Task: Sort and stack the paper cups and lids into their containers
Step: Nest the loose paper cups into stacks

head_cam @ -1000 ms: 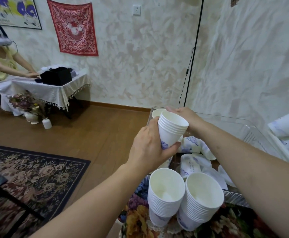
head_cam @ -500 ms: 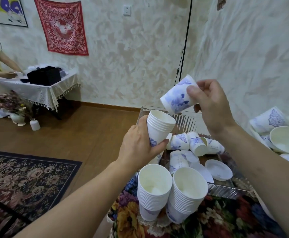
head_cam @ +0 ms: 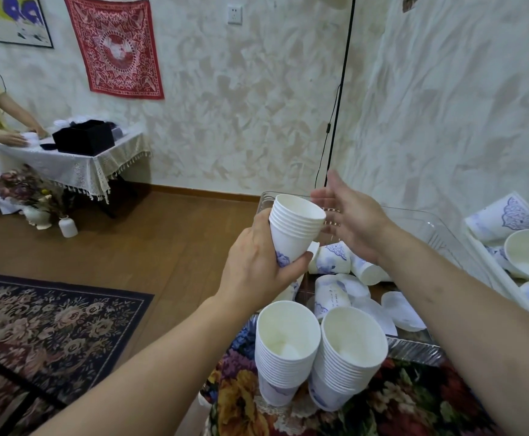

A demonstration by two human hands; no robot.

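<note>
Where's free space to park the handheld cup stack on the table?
Floral tablecloth right of the two standing stacks, below the foil edge, looks bare. Clear bin is crowded with loose cups and lids. Left hand grips the stack; right hand is free.

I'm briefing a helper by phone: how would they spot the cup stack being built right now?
Look above the clear bin on the floral tablecloth. The short cup stack is gripped in the left hand, held tilted in the air, unlike the two taller stacks standing on the cloth.
</note>
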